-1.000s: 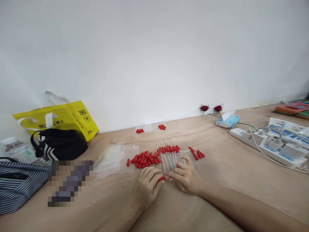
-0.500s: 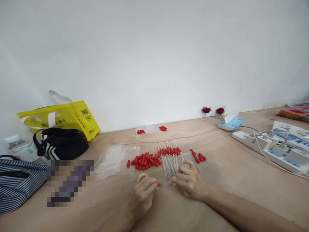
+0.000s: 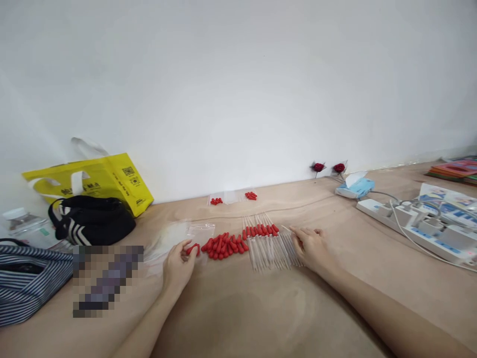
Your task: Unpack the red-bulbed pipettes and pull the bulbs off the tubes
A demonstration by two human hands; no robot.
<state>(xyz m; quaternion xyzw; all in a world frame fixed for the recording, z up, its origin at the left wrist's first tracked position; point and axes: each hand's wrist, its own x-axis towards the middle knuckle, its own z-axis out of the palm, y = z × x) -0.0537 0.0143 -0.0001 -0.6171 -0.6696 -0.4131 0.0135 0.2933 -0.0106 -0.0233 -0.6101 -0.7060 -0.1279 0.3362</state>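
My left hand (image 3: 178,263) is closed in a pinch on a red rubber dropper bulb (image 3: 193,249), at the left of a pile of similar bulbs (image 3: 222,246). My right hand (image 3: 315,248) is at the right end of a row of clear glass dropper tubes (image 3: 266,253). Its fingertips are together on a thin glass tube, whose tip (image 3: 286,228) pokes out to the upper left; the rest is hidden. Beyond the tubes lies a row of droppers (image 3: 261,230) with red bulbs on, stems pointing away from me.
Clear plastic bags (image 3: 167,243) lie left of the pile. Farther left are a yellow bag (image 3: 100,179), a black pouch (image 3: 99,221) and a striped bag (image 3: 30,283). A power strip (image 3: 425,228) and a tissue pack (image 3: 356,188) lie right. Small bags with bulbs (image 3: 233,197) lie by the wall.
My hands have moved apart from the near middle. The left went left to a bulb beside the pile; the right went forward and right to the tubes' end, covering loose bulbs there.
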